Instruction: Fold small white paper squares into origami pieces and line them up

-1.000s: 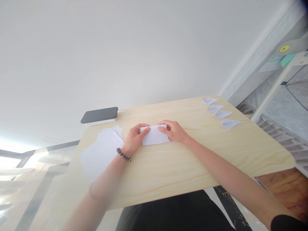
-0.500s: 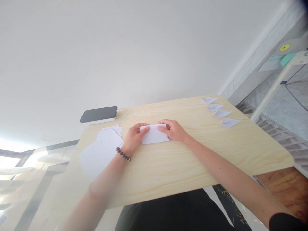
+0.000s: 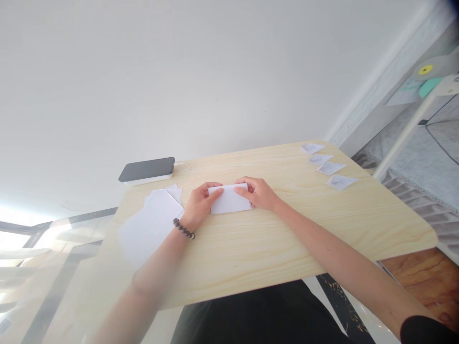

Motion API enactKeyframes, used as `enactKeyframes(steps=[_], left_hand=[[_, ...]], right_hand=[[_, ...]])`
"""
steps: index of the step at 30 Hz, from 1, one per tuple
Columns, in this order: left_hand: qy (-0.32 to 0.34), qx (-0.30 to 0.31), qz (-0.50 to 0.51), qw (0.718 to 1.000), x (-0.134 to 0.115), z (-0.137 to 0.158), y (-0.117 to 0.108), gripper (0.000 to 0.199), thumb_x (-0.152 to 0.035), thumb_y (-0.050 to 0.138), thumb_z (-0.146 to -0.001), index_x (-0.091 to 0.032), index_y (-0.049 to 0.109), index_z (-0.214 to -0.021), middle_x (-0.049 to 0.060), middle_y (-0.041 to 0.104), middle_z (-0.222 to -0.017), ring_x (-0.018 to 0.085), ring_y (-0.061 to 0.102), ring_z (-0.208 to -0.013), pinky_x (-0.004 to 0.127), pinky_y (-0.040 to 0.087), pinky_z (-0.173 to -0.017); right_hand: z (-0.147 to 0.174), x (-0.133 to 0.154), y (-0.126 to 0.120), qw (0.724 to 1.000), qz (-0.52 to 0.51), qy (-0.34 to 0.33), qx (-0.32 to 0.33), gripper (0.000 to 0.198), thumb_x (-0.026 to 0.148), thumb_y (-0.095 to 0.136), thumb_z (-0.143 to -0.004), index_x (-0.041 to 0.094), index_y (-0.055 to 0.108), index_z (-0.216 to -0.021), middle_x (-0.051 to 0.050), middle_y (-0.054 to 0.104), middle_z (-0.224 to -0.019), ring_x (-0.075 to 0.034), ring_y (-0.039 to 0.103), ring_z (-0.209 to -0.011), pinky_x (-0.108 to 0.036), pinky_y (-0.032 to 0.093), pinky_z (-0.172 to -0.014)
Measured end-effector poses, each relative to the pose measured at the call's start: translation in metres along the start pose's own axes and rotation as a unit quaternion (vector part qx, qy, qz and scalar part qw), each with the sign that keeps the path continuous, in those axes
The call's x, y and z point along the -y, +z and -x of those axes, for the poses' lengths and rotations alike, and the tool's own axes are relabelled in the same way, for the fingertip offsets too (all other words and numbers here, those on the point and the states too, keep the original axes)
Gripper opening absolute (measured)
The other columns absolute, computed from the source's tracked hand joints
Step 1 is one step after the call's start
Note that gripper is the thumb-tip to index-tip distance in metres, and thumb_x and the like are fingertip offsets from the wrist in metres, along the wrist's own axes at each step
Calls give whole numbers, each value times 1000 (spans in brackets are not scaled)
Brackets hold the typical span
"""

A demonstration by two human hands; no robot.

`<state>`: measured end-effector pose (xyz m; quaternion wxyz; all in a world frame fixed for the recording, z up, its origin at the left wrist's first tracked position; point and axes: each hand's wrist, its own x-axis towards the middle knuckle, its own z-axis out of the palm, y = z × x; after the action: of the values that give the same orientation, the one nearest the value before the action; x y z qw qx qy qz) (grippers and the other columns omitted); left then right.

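Observation:
A white folded sheet of paper (image 3: 231,200) is held at the middle of the wooden table, its long folded edge facing away from me. My left hand (image 3: 201,203), with a dark bead bracelet on the wrist, pinches its left end, thumb on top. At the right end my right hand (image 3: 260,193) grips it the same way, thumb lying near the far edge. The fingers under the paper are mostly hidden. Left of my left hand lies a spread stack of white paper sheets (image 3: 150,224), partly covered by that forearm.
Several folded paper pieces (image 3: 342,182) with pointed ends form a row at the table's far right. A dark-topped phone-like device (image 3: 147,169) on a white base, with a white cable, sits at the back left. The wall (image 3: 222,86) rises behind the table (image 3: 358,224).

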<state>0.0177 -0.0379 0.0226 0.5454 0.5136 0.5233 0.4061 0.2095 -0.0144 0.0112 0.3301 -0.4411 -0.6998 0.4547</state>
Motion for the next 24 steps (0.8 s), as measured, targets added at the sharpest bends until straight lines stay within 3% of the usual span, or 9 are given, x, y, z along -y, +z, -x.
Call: enactKeyframes(steps=[12,24], left_hand=[[-2,-34,-33,999,8,-4,-1,42,-50,62,-66,-16,64,-89,3,61,-69,11,48,-52,20,30,-42],[11,-30,21,999,13,-7,-2,38,-46,65,-65,-15,66,-86,5,65,-76,14,56,-65,23,41,-54]], right_hand=[[1,0,0,1000,1,6,11,36,46,51,-75,17,58,-95,1,54,-60,-8,47,-42,-18,40,-34],[1,-1,0,1000,-12,12,20,33,43,52,-75,18,57,-95,2,54,-57,-8,47,-40,-18,39,-34]])
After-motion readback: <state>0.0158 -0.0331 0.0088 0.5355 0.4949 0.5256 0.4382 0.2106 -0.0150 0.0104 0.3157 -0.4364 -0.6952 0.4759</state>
